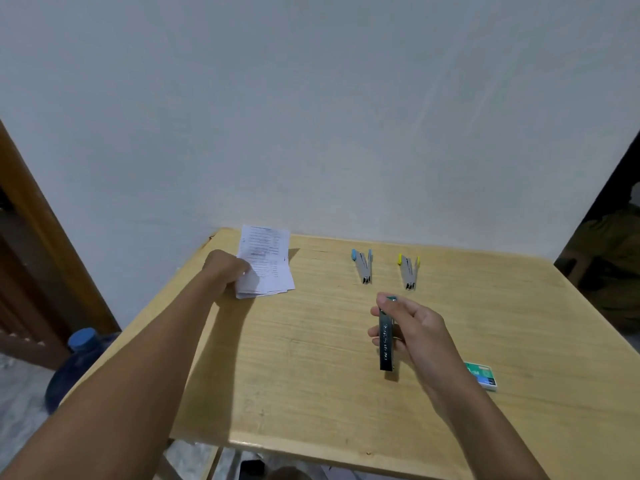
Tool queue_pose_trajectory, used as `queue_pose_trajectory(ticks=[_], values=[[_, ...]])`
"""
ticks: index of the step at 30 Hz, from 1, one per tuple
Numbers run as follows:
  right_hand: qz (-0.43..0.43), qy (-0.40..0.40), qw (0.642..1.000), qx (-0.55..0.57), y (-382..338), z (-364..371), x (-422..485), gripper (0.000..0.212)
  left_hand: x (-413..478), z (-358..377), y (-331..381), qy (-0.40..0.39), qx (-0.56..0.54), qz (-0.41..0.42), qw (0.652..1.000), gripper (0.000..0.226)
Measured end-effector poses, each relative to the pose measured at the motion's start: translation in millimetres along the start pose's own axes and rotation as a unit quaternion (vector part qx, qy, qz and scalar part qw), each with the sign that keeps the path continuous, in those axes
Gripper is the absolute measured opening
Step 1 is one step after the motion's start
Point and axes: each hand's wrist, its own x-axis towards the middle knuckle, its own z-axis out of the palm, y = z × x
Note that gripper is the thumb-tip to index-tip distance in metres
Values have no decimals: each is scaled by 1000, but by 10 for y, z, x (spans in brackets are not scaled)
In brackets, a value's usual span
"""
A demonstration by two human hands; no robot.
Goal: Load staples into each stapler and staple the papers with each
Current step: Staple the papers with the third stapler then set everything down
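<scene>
Ok, left to right. Blue water jug point(83, 362) sits on the floor beside the left edge of the bench point(311, 375). Left hand point(225, 271) is out at the far-left corner of the bench, fingers curled, gripping the left edge of the papers point(268, 263). It's a small printed stack, sheets slightly fanned at the near edge. Can't tell if the stack lies flat or is tipped up. Near the back edge, mid-bench, the blue stapler point(363, 266) and yellow stapler point(408, 270) lie side by side, apart, neither touched. Both are splayed open in a V. In front of them the right hand point(412, 327) has its fingers wrapped round the dark stapler point(386, 341), which looks closed. It points toward the camera, teal end at the far side, with a shadow on the bench under its near end. Green staple box point(481, 375) lies on the bench just right of the right forearm.
</scene>
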Motion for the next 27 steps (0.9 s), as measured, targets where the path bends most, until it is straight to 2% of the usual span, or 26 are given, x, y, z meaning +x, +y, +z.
queue_pose_trajectory(ticks=[2,6,10,12,14,18,20,23,25,27], values=[[1,-1,1000,3,-9,12,-8,15,-169,-81,-6,-28,-76,27,996,1],[16,-4,1000,4,-41,4,-51,20,-729,-182,18,-118,-282,82,949,19],[14,-8,1000,22,-115,-31,-123,30,-1302,-100,-14,-162,-379,122,903,31],[23,-10,1000,-1,-178,-44,-189,33,-1547,-34,-40,-166,-383,129,899,24],[37,-27,999,-23,-219,-36,-265,50,-1760,10,-56,-171,-342,168,908,18],[53,-74,995,-32,-177,-12,-434,66,-2124,59,-53,-174,-283,227,916,46],[43,-79,995,-32,-133,-16,-519,57,-2273,84,-38,-165,-267,250,916,44],[18,-61,998,18,-84,-38,-575,23,-2397,84,-15,-153,-276,245,917,44],[3,-50,999,18,-77,-69,-615,17,-2459,58,-9,-161,-284,225,918,43],[-12,-46,999,9,-72,-106,-643,15,-2522,26,-7,-210,-321,184,905,41]])
